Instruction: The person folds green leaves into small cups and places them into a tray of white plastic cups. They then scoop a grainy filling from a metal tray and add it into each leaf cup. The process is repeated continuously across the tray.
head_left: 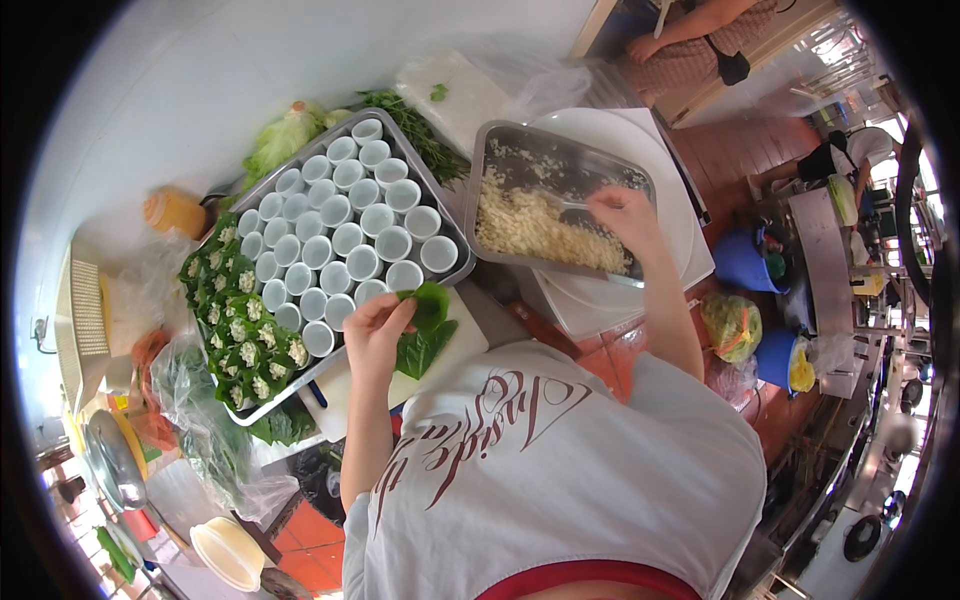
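My left hand (372, 326) pinches a green leaf (432, 305) curled into a small cup shape, above a white cutting board (462, 345). Another flat green leaf (424, 350) lies on that board. My right hand (622, 212) is over a metal pan (478, 165) of chopped pale food (530, 225), its fingers closed on what looks like a spoon (572, 206), partly blurred. Left of the pan, a large metal tray (462, 262) carries rows of small white cups (348, 238). Along its left side sit several filled leaf cups (240, 335) with white tops.
Lettuce (285, 145) and green herbs (412, 135) lie behind the tray. A plastic bag of greens (205, 420) hangs near the left. Beneath the pan is a round white surface (672, 190). Blue buckets (748, 262) stand on the red floor; two other people are farther off.
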`<state>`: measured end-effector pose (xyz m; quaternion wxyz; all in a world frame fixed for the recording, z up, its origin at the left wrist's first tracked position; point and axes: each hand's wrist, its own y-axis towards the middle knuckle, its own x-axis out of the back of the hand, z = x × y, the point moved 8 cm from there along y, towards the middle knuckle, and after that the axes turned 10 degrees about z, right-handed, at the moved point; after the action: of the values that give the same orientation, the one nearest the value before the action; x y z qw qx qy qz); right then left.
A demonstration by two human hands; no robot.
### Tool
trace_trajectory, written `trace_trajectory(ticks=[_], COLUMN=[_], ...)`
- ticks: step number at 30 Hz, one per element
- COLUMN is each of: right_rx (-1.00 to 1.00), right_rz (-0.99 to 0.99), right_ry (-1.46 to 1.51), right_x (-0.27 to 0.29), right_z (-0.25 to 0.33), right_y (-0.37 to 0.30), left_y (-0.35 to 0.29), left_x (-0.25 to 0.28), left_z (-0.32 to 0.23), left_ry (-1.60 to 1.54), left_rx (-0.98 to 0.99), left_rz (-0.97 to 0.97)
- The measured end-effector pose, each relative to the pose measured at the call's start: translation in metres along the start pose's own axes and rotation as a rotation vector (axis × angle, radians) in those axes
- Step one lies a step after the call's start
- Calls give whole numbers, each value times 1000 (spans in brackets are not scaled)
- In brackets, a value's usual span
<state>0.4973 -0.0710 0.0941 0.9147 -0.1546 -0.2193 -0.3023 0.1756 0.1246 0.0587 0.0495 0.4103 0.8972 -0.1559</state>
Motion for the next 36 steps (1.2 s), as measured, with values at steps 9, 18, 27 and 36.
trace_trajectory(ticks=[9,18,27,36], right_rx=[-37,283,425,109], right_rz=[-202,-295,-443,-267], right_ry=[551,161,-261,385], right_x=[7,1,-6,-11], right_z=[-12,73,51,3], right_y=[5,-48,-37,-12], left_y=[68,116,117,120], left_x=[-56,-112,-114,-101], left_z=[-22,-19,-12,-11], left_ry=[75,392,155,23], left_rx=[4,-186,-71,-18], left_rz=[150,103,172,176])
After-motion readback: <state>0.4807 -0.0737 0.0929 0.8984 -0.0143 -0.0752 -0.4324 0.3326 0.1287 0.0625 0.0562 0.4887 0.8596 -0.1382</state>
